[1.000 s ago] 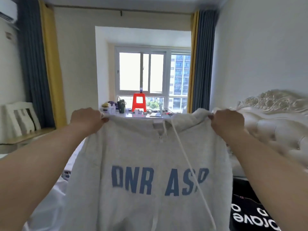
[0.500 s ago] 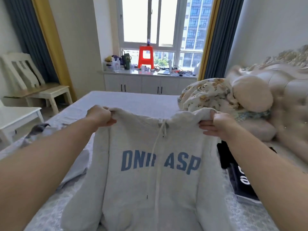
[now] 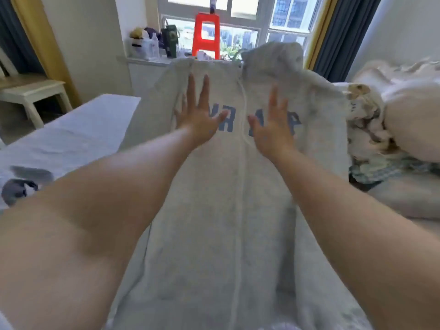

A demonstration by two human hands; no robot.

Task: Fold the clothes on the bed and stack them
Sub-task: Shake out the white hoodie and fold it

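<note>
Two bare forearms are reaching forward from the bottom corners, and between them a pale grey hoodie (image 3: pixel 214 222) is lying front up along the bed (image 3: pixel 78 136), its hem end spreading toward the viewer and its hood end pointing at the window (image 3: pixel 238 10). The cloth is looking soft and a little blurred, with a white drawstring running down its middle line and blue block letters crossing the chest. The left hand (image 3: pixel 198 117) is lying flat on the chest with fingers straight and spread, gripping nothing and covering the first letters of the print. The right hand (image 3: pixel 271 129) is doing the same on the other side of the drawstring, palm down, fingers splayed, thumb pointing inward toward the left thumb; the two hands are sitting near each other but apart. Whether the palms are pressing hard or only resting cannot be told. Beyond the fingertips the shoulders are sloping outward and the hood is bunching up in a hump at the right. To the left of the hoodie a dark grey garment (image 3: pixel 19 186) is lying crumpled on the sheet near the bed's edge. To the right a heap of floral bedding (image 3: pixel 366 125) and a white pillow (image 3: pixel 414 120) is crowding just beside the hoodie's right shoulder. Farther off a white chair (image 3: pixel 31 94) is standing by the yellow curtain, and a red stool (image 3: pixel 206 34) is sitting on the cluttered sill under the window
</note>
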